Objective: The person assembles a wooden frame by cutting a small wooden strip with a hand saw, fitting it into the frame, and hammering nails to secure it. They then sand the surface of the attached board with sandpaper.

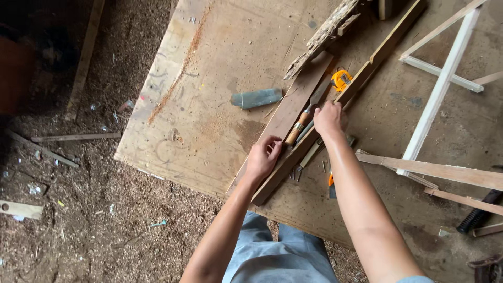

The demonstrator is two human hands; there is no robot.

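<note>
A long narrow wooden batten (390,44) lies diagonally across a plywood board (220,78). My left hand (263,156) grips the batten near its lower end. My right hand (329,118) presses down on the batten further up. A wider brown plank (298,97) lies beside it, to its left. A chisel with a wooden handle (299,124) rests between the plank and the batten, close to both hands. A yellow tape measure (341,79) sits just beyond my right hand.
A grey-green cylinder (257,98) lies on the plywood. A rough, rotten piece of wood (320,36) crosses the plank's far end. White and bare wooden slats (437,89) lie at the right, and sawdust with scrap wood (68,137) covers the ground at the left.
</note>
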